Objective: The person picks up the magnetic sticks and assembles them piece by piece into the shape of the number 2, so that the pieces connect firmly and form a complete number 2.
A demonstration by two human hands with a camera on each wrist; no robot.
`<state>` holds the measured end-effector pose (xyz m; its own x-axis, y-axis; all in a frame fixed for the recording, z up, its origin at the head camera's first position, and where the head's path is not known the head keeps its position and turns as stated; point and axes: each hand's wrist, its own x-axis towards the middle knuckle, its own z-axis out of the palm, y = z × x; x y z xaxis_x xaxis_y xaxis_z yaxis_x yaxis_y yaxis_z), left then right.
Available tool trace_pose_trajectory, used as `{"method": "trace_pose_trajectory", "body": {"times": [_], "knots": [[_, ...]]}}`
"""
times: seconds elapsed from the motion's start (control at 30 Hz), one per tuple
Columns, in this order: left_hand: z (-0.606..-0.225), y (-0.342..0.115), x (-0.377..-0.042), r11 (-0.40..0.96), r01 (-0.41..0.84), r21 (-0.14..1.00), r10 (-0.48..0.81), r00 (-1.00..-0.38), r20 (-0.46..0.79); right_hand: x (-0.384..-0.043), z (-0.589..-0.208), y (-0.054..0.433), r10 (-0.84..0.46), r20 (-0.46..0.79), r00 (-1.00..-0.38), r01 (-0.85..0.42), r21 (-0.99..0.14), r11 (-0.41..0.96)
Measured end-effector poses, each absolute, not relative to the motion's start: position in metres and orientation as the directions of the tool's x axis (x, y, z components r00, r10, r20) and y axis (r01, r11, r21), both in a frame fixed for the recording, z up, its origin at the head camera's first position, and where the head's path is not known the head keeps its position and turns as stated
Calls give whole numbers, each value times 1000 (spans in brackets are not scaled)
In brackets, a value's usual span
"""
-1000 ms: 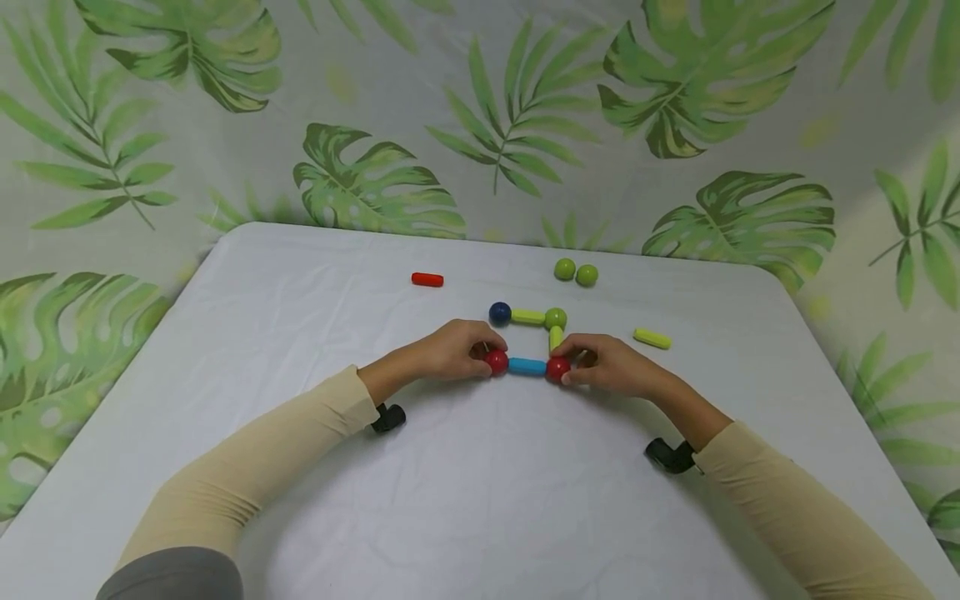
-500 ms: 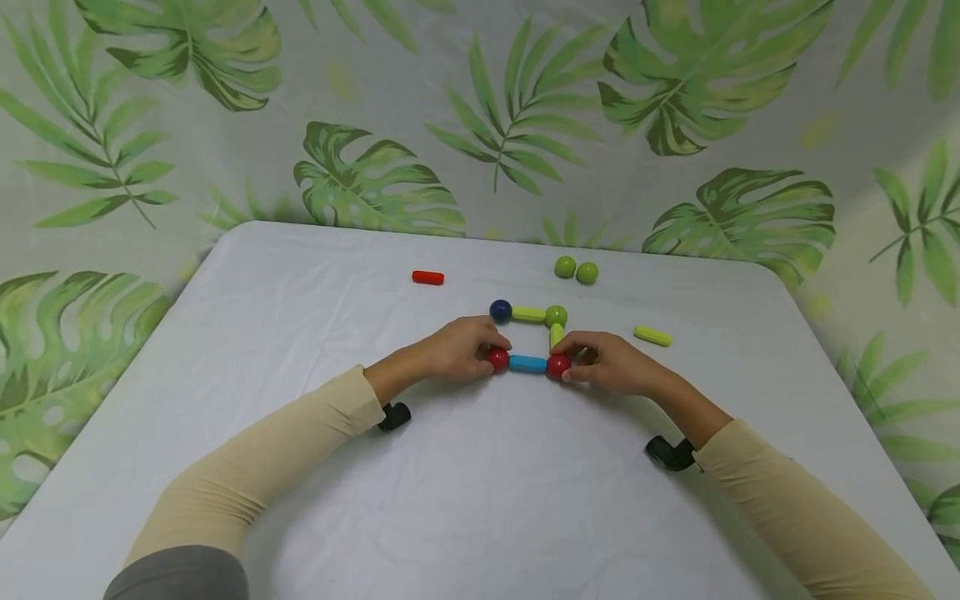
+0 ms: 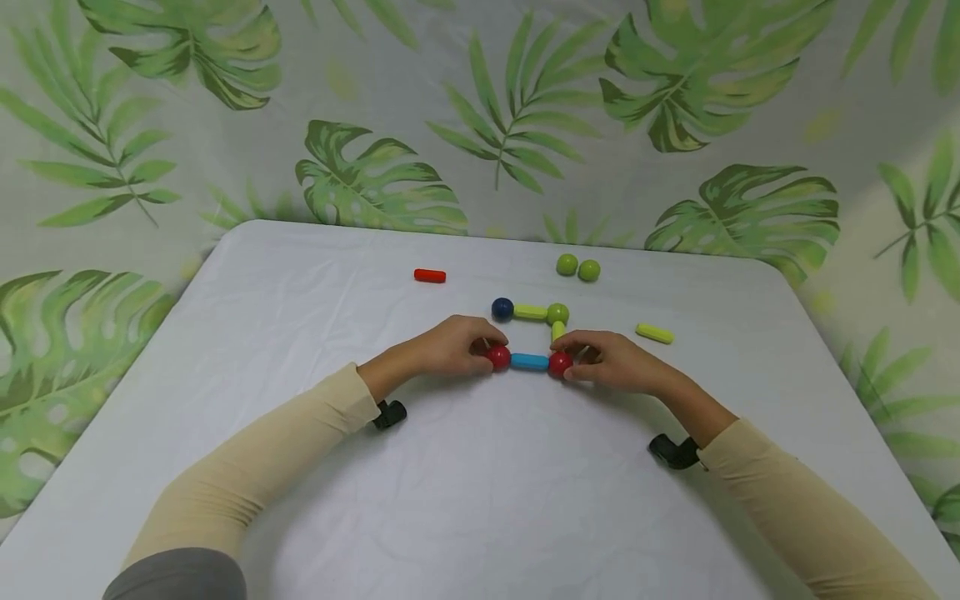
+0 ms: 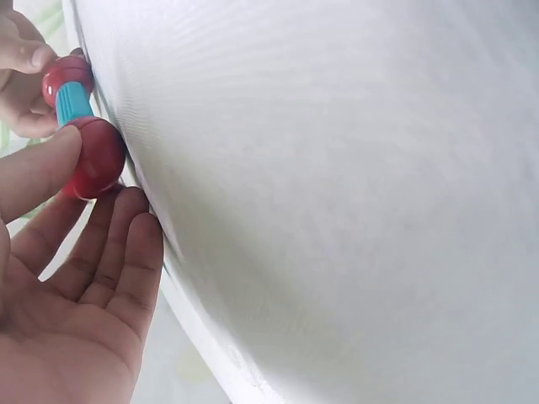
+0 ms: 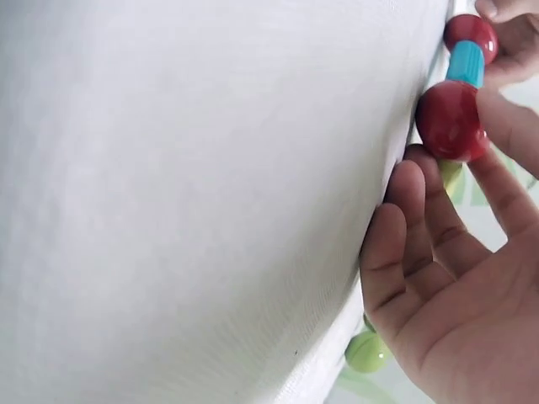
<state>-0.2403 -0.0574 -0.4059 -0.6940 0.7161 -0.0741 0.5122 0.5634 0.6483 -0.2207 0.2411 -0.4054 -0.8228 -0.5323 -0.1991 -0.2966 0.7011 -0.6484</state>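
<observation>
Clock read from my own seat, 12 pointing away from me. My left hand (image 3: 459, 347) pinches the left red ball (image 3: 498, 357), thumb against fingers, opened just enough to take it. My right hand (image 3: 618, 362) pinches the right red ball (image 3: 560, 364) in the same way. The blue rod (image 3: 530, 362) spans these two balls, long axis running 9 to 3, its 3 o'clock end a touch nearer me. It lies directly between the hands, at 3 o'clock from the left one and 9 o'clock from the right; neither is clearly nearer.

Key relation: the navy ball (image 3: 502, 309) sits at 12 o'clock from the left red ball, with a gap between them; the left hand is the nearer to that gap. On the opposite side, the side yellow-green rod (image 3: 558, 331) runs from the green ball (image 3: 557, 314) towards 6 o'clock, meeting the right red ball's place. My fingers hide its near end; cannot tell whether it is seated. The far yellow-green rod (image 3: 530, 312) joins navy to green, roughly parallel to the blue.

Loose pieces: red rod (image 3: 430, 276), 11 o'clock from my left hand; spare yellow-green rod (image 3: 655, 333), 2 o'clock from my right.
</observation>
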Motion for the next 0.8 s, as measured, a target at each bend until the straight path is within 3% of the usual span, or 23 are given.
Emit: {"method": "trace_pose_trajectory", "body": {"times": [0.2,0.5,0.63,0.8], "knots": [[-407,-58,-242,562,508,653,721,-687,-86,-218,-399,247,-536,-142,-832,-357,-602,714],[-406,-65,-243,569,508,647,707,-704,-68,-224,-390,229,-543,98,-834,-499,-553,667],[-404,-77,-243,577,488,654,683,-728,-59,-230,-387,207,-604,106,-790,-552,-550,626],[-400,-100,-241,586,447,676,646,-761,-57,-237,-382,183,-670,14,-743,-553,-577,601]]}}
